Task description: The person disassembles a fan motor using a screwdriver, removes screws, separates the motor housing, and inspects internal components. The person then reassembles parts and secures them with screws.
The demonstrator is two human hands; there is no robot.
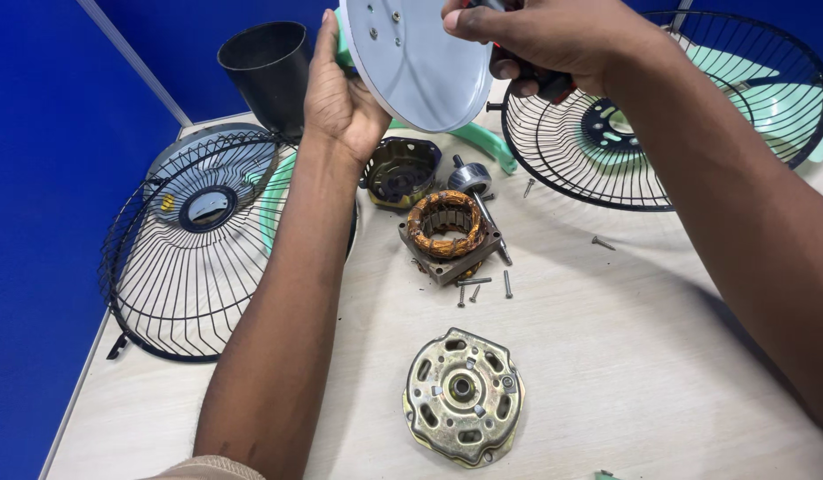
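My left hand (pixel 339 98) holds up a round fan base (pixel 420 67), its flat grey underside with small screws facing me and a mint-green edge behind it. My right hand (pixel 540 36) is closed around a dark-handled tool (pixel 529 78) at the top edge of that base; the tool's tip is hidden. Below on the table lie a copper-wound stator (pixel 447 233), a rotor with shaft (pixel 472 182), a motor housing half (pixel 401 171) and a brass-coloured motor end cover (pixel 463 396).
A black wire fan guard (pixel 194 244) lies at the left, and another guard over mint-green blades (pixel 669 120) at the back right. A black cup-shaped cover (pixel 267 62) stands at the back. Several loose screws (pixel 483 284) lie near the stator. Blue partition walls surround the table.
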